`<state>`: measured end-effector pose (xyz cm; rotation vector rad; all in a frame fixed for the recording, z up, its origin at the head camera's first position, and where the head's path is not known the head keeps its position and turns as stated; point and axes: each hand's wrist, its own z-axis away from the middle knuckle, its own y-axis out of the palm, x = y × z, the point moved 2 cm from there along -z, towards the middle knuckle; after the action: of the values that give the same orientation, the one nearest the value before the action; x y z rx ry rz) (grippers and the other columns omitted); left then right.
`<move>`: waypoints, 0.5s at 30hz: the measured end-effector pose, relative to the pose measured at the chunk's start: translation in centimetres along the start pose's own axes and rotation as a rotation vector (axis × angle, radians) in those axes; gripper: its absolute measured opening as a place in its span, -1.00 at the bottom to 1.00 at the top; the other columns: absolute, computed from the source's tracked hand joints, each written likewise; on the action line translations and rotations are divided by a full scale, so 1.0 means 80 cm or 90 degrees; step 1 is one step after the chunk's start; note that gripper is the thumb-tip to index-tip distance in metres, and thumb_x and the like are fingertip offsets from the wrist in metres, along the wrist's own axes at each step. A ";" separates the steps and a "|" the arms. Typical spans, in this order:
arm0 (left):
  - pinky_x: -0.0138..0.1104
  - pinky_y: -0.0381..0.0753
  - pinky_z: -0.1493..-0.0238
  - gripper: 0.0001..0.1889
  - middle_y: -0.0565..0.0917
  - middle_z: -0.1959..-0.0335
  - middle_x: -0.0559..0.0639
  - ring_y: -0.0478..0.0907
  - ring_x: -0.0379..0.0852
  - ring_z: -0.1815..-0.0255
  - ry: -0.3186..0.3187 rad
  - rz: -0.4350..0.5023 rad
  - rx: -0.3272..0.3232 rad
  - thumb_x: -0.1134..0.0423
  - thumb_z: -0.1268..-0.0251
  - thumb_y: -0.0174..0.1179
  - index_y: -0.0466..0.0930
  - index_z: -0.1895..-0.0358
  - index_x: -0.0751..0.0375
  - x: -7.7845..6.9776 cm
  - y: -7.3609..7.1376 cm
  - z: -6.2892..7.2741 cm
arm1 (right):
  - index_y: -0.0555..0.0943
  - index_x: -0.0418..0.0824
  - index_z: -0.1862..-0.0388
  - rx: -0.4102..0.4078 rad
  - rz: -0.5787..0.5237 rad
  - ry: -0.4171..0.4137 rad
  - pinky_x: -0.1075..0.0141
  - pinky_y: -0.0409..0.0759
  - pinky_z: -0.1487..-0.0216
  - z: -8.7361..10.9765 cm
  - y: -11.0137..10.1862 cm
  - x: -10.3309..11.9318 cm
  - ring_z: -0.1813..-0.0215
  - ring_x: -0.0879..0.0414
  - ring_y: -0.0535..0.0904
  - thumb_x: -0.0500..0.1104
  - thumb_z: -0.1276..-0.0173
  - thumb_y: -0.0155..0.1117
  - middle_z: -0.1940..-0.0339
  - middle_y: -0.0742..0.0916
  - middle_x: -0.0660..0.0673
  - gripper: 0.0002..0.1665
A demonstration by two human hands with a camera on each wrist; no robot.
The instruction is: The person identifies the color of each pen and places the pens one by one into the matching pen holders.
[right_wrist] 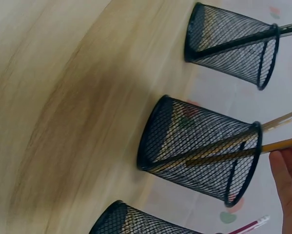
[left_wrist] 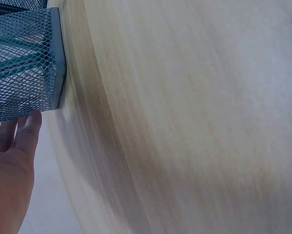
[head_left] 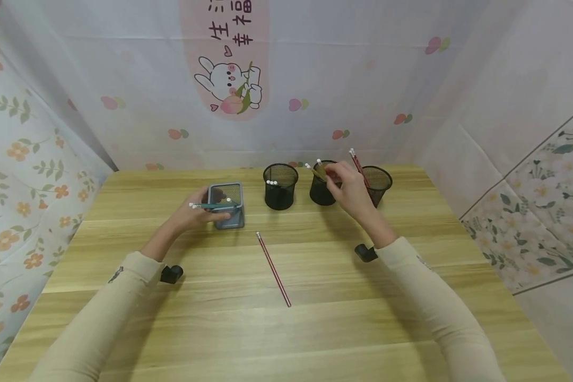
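My left hand holds the grey square mesh pen holder, thumb along its front side. Teal pencils lean in that holder, their white ends over its left rim. Farther right, my right hand is at the mouth of a round black mesh pen holder. Between thumb and fingers it pinches a yellow pencil, whose lower end is inside this holder, seen through the mesh. Beside it another yellow pencil leans in the same holder.
Another round black holder with white-ended pencils stands left of the middle one. At the right stands a third with red pencils. A red pencil lies on the wooden table. A patterned curtain hangs behind.
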<state>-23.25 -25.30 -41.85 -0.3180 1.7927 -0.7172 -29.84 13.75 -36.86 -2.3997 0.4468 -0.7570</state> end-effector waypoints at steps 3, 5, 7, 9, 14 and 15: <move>0.08 0.55 -0.10 -0.39 0.63 -0.13 0.30 0.57 0.22 -0.12 -0.003 -0.002 0.000 0.30 -0.11 0.56 0.47 -0.17 0.45 0.000 0.001 0.000 | 0.63 -0.44 0.04 0.017 0.018 0.009 0.13 0.69 0.14 0.003 0.003 -0.005 0.16 -0.08 0.64 -0.51 -0.36 0.29 0.18 0.65 -0.26 -0.79; 0.08 0.55 -0.12 -0.38 0.62 -0.13 0.30 0.57 0.23 -0.13 -0.005 -0.005 0.000 0.29 -0.11 0.57 0.46 -0.18 0.45 -0.001 0.001 0.000 | 0.63 -0.43 0.04 0.028 0.033 0.014 0.12 0.68 0.12 0.004 0.005 -0.008 0.14 -0.09 0.65 -0.51 -0.35 0.30 0.16 0.65 -0.26 -0.79; 0.09 0.54 -0.12 -0.37 0.62 -0.14 0.30 0.57 0.23 -0.13 -0.008 0.000 0.001 0.30 -0.11 0.57 0.46 -0.19 0.45 -0.001 0.001 0.000 | 0.63 -0.42 0.05 0.033 0.049 0.016 0.11 0.68 0.12 0.006 0.007 -0.012 0.14 -0.09 0.65 -0.51 -0.34 0.31 0.15 0.66 -0.27 -0.79; 0.09 0.54 -0.12 -0.37 0.62 -0.13 0.30 0.57 0.23 -0.13 -0.010 0.007 0.003 0.30 -0.11 0.57 0.46 -0.19 0.46 -0.001 0.000 0.000 | 0.63 -0.42 0.06 0.033 0.053 0.015 0.09 0.67 0.15 0.006 0.008 -0.014 0.15 -0.11 0.66 -0.51 -0.34 0.31 0.15 0.66 -0.28 -0.79; 0.08 0.55 -0.10 -0.38 0.62 -0.10 0.30 0.58 0.21 -0.09 -0.007 0.016 0.006 0.30 -0.12 0.56 0.46 -0.18 0.46 -0.001 -0.001 0.000 | 0.62 -0.40 0.08 0.030 0.060 0.012 0.07 0.65 0.21 0.007 0.008 -0.013 0.18 -0.11 0.65 -0.48 -0.33 0.33 0.18 0.67 -0.27 -0.81; 0.07 0.55 -0.10 -0.38 0.62 -0.10 0.30 0.58 0.21 -0.09 -0.008 0.018 0.006 0.30 -0.12 0.56 0.46 -0.18 0.46 -0.001 -0.001 0.000 | 0.62 -0.41 0.08 0.030 0.062 0.012 0.08 0.65 0.21 0.007 0.008 -0.012 0.18 -0.11 0.65 -0.48 -0.34 0.33 0.18 0.67 -0.27 -0.81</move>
<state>-23.28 -25.33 -41.75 -0.2893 1.7774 -0.7015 -30.35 13.96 -38.05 -2.3108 0.5443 -0.7395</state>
